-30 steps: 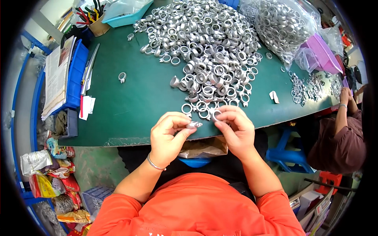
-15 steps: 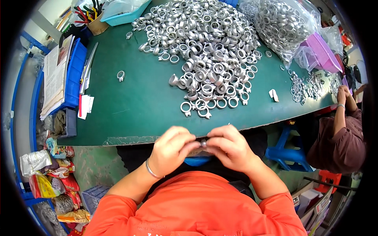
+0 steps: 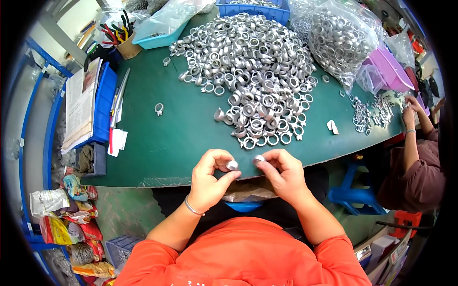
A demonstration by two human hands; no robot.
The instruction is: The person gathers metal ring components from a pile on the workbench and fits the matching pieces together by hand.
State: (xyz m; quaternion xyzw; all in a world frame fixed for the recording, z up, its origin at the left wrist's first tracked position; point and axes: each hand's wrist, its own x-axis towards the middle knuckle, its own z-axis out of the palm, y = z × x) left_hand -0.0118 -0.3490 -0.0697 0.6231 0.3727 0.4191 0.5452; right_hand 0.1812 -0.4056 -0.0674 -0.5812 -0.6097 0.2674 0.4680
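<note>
Rings nr pile, tbl edge

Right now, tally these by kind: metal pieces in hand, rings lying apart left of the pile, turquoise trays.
Metal pieces, one each in left hand and right hand: 2
Rings apart, left of the pile: 2
Turquoise tray: 1
Total: 5

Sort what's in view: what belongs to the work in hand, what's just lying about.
Likely in the work:
metal piece in the left hand
silvery piece in the right hand
heap of metal rings on the green table

Likely just lying about:
white scrap
printed sheets
brown pot of tools
</note>
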